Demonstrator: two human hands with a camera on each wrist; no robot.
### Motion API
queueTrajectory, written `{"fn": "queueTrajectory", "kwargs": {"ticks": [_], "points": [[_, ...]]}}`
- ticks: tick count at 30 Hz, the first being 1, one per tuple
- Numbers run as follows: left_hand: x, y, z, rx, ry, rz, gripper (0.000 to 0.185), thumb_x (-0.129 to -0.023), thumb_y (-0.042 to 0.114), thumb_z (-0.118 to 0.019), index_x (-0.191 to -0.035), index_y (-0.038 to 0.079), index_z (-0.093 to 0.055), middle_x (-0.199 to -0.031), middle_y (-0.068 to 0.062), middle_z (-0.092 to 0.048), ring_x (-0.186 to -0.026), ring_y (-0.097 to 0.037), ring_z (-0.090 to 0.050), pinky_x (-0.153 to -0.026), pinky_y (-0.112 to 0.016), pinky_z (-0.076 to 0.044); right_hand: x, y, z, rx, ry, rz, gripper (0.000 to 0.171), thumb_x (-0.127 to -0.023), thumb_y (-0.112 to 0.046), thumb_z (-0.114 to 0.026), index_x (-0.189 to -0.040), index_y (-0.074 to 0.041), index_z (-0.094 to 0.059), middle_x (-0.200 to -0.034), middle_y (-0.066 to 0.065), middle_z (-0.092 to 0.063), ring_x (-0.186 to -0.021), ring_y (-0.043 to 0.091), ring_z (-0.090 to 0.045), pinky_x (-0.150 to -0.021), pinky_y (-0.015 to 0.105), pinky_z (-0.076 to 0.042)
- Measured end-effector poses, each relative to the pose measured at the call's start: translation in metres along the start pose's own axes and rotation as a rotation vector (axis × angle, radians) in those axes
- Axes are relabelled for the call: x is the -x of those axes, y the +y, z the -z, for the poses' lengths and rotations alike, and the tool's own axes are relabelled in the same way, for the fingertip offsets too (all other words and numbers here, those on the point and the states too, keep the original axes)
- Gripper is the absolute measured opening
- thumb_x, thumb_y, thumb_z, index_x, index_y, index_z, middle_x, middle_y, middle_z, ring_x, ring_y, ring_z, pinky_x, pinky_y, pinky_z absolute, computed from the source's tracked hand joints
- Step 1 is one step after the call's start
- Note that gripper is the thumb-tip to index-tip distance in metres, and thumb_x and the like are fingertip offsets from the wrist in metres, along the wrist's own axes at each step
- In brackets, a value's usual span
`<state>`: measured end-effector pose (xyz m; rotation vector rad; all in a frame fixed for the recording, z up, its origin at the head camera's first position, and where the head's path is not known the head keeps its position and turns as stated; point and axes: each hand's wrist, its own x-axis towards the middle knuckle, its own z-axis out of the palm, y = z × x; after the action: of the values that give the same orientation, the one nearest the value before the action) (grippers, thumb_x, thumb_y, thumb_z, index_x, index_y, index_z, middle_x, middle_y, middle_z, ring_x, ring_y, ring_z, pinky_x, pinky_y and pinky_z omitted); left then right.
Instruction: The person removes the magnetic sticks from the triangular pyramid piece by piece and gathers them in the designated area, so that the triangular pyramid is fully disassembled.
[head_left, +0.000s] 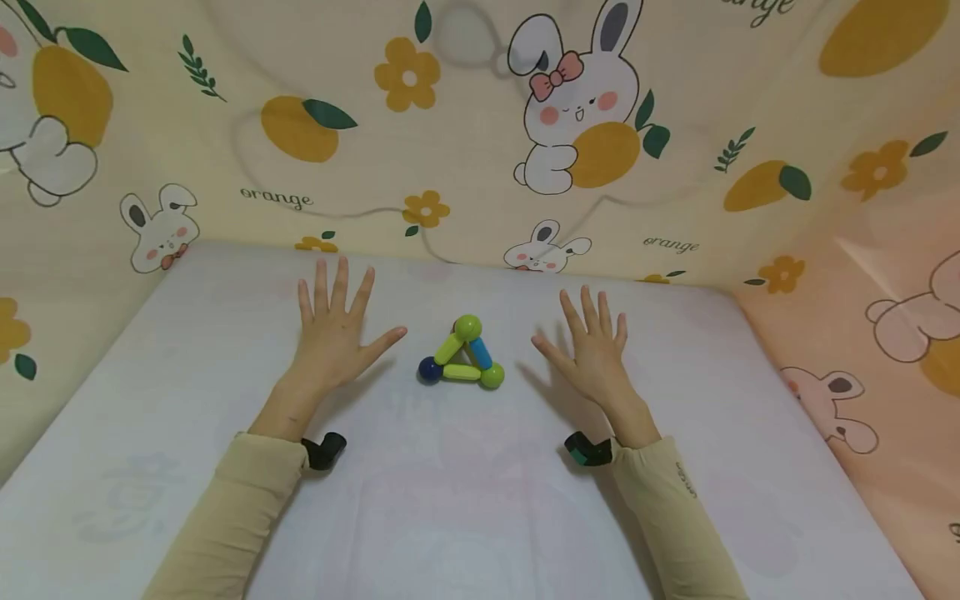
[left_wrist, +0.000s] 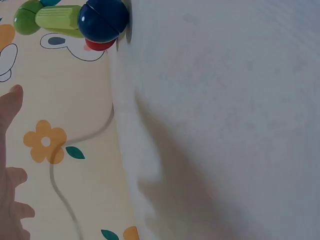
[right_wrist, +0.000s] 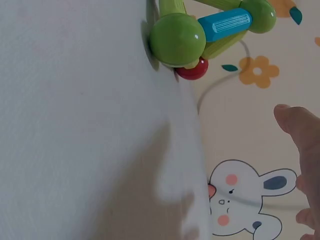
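Observation:
Between the two hands, a small frame of toy rods and balls stands on the white table. Its front triangle has a dark blue ball (head_left: 430, 370), a green ball (head_left: 492, 376) and another green ball on top (head_left: 468, 327). Two rods there are green and one is a blue rod (head_left: 481, 353). A red ball (right_wrist: 192, 69) shows behind it in the right wrist view. To its left, the left hand (head_left: 330, 342) is spread with straight fingers, holding nothing. The right hand (head_left: 594, 354), also spread and holding nothing, is to its right. Neither touches the toy.
The white table (head_left: 450, 500) reaches back to a cloth wall (head_left: 465, 125) printed with rabbits and oranges. More of this cloth stands at both sides. A black wrist camera (head_left: 326, 451) sits at the left cuff, another black camera (head_left: 588, 449) at the right.

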<state>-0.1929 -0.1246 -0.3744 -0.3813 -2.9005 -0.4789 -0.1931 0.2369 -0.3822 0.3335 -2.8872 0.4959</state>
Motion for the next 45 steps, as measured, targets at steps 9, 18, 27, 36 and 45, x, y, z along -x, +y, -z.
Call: {"fn": "queueTrajectory", "kwargs": {"ticks": [9, 18, 27, 36, 45], "points": [[-0.004, 0.004, -0.005, 0.002, -0.013, -0.013, 0.094, -0.089, 0.066, -0.047, -0.155, 0.014, -0.006, -0.159, -0.022, 0.01, -0.143, -0.039, 0.024, -0.11, -0.061, 0.015, -0.003, -0.003, -0.001, -0.017, 0.011, 0.047, 0.083, -0.09, -0.06, -0.052, -0.154, -0.019, -0.018, -0.161, 0.016, -0.006, -0.148, 0.034, 0.008, -0.109, 0.066, 0.005], [-0.005, 0.01, -0.009, 0.02, 0.01, -0.06, 0.094, -0.088, 0.064, -0.052, -0.155, 0.011, -0.011, -0.159, -0.024, 0.004, -0.144, -0.041, 0.018, -0.111, -0.062, 0.013, 0.0, -0.004, -0.006, -0.026, 0.017, 0.066, 0.08, -0.09, -0.054, -0.057, -0.153, -0.015, -0.024, -0.159, 0.019, -0.013, -0.147, 0.038, 0.0, -0.11, 0.064, 0.002], [-0.007, 0.013, -0.014, 0.053, 0.035, -0.122, 0.089, -0.09, 0.056, -0.055, -0.153, 0.007, -0.016, -0.158, -0.026, -0.003, -0.145, -0.042, 0.012, -0.112, -0.062, 0.01, 0.001, -0.01, -0.011, -0.156, 0.032, 0.102, 0.075, -0.089, -0.04, -0.064, -0.15, -0.011, -0.031, -0.156, 0.021, -0.023, -0.146, 0.039, -0.012, -0.11, 0.062, -0.008], [-0.011, 0.02, -0.014, 0.123, 0.044, -0.138, 0.083, -0.092, 0.049, -0.057, -0.152, 0.006, -0.021, -0.157, -0.027, -0.008, -0.145, -0.043, 0.006, -0.114, -0.06, 0.006, 0.002, -0.018, -0.011, -0.286, 0.019, 0.109, 0.072, -0.089, -0.038, -0.066, -0.148, -0.01, -0.035, -0.153, 0.017, -0.032, -0.141, 0.035, -0.026, -0.11, 0.06, -0.019], [-0.012, 0.028, -0.017, 0.259, 0.039, -0.163, 0.081, -0.09, 0.042, -0.064, -0.149, 0.002, -0.026, -0.155, -0.027, -0.014, -0.145, -0.045, 0.0, -0.114, -0.061, 0.002, 0.002, -0.025, -0.013, -0.413, 0.041, 0.16, 0.065, -0.089, -0.029, -0.069, -0.143, -0.005, -0.042, -0.144, 0.014, -0.045, -0.133, 0.029, -0.042, -0.106, 0.047, -0.037]]}}
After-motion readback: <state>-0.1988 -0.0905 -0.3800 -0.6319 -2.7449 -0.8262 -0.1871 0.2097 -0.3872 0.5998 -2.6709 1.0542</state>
